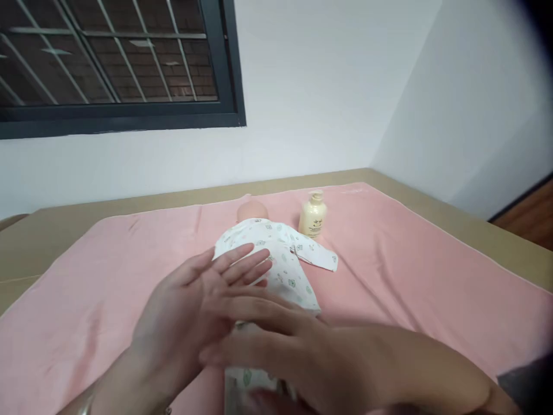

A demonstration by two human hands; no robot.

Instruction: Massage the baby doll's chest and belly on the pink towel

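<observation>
Head view shows a small baby doll dressed in a white printed cotton romper (280, 259) lying on a pink cloth sheet (410, 271) that covers a tan, flat-topped bed or table (475, 225). Only the back of the doll's bare, peach-coloured head (253, 210) shows, at the far end of its body, and one romper sleeve stretches out to the right of the doll. Just right of the doll's head, apart from the sleeve, a pale yellow plastic bottle with a rounded cap (313, 215) stands upright on the sheet.

Above the near half of the doll the person's two bare hands meet. The left hand (194, 305) is flat, palm turned up and inward, fingers together and stretched out. The right hand (268, 328) lies across it, palm against palm, blurred, fingers straight. Neither hand grasps anything. Whether they touch the doll beneath cannot be told.

Beyond the doll rises a white wall, with a dark-framed barred window (116, 63) up to the left.
</observation>
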